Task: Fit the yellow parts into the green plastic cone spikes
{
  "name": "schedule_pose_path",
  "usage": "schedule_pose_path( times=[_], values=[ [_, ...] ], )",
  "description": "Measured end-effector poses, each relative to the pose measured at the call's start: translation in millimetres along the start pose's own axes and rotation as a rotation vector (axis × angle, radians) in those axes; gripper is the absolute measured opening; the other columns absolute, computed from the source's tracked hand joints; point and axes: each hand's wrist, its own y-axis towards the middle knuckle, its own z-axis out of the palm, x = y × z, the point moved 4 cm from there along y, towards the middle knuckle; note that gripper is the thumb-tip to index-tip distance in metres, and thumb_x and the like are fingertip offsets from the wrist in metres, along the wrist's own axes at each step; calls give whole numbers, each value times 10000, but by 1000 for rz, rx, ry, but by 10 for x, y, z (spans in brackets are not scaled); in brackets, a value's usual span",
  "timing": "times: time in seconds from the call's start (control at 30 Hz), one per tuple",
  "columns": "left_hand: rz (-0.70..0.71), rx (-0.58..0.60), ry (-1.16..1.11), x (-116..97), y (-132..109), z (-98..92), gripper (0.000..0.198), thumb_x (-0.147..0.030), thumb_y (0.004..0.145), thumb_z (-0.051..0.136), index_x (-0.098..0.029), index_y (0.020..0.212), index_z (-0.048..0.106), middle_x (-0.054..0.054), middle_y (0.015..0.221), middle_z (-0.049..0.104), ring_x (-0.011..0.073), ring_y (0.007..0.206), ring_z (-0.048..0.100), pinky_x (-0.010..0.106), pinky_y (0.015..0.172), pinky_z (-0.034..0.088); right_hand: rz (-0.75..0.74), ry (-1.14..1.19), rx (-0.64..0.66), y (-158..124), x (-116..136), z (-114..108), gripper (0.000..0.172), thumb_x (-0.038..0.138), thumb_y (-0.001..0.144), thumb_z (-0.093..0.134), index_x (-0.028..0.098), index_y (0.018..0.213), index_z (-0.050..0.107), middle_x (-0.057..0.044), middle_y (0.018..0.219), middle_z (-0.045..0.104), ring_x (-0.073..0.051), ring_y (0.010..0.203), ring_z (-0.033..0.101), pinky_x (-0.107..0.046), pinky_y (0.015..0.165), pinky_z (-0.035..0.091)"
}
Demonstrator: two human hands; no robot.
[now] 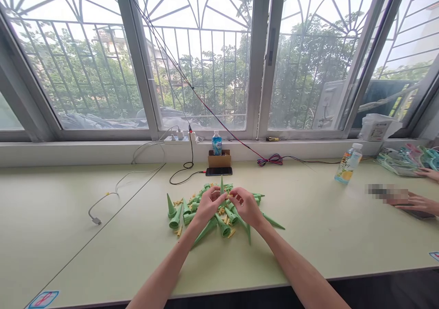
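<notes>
A heap of green cone-shaped plastic spikes (192, 210) mixed with small yellow pieces (179, 230) lies on the pale green table (103, 254). Both my hands are over the middle of the heap. My left hand (207, 204) is closed around a green spike (222, 184) that points upward between my hands. My right hand (245, 203) has its fingers pinched together at that same spike; what the fingertips hold is too small to make out.
A phone (218, 171) and a cardboard holder with a bottle (216, 143) stand behind the heap. Cables (185, 165) run to a power strip on the sill. A drink bottle (348, 164) stands at right, near another person's hands (416, 203). A white cable (103, 199) lies at left.
</notes>
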Motion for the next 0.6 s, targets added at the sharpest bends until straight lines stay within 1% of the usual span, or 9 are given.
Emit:
schedule_pose_path(
  times=[0.1, 0.27, 0.37, 0.6],
  values=[
    [26, 30, 25, -21, 0, 5, 385, -507, 743, 680, -154, 885, 625, 1, 676, 606, 70, 476, 429, 191, 423, 297, -14, -5, -6, 0, 0, -2, 157, 292, 912, 506, 185, 914, 620, -49, 864, 646, -136, 644, 549, -246, 571, 457],
    [42, 26, 34, -42, 7, 2, 387, -507, 729, 689, -145, 862, 653, -18, 608, 546, 72, 471, 401, 194, 421, 288, -19, -11, 0, -2, 12, -8, 143, 271, 911, 509, 184, 911, 623, -43, 856, 645, -131, 632, 543, -239, 561, 452],
    [37, 26, 35, -44, 2, 3, 367, -497, 743, 680, -146, 850, 658, -15, 614, 550, 72, 470, 408, 194, 419, 293, -11, -7, 8, -3, 21, -10, 143, 273, 914, 505, 189, 906, 621, -40, 861, 644, -131, 632, 541, -238, 565, 448],
    [36, 34, 38, -33, -5, 3, 339, -472, 778, 655, -148, 875, 659, 8, 674, 597, 93, 518, 479, 191, 438, 320, -6, 14, 23, -2, 11, 4, 138, 275, 911, 509, 190, 905, 618, -41, 873, 644, -134, 647, 537, -236, 577, 443]
  ],
)
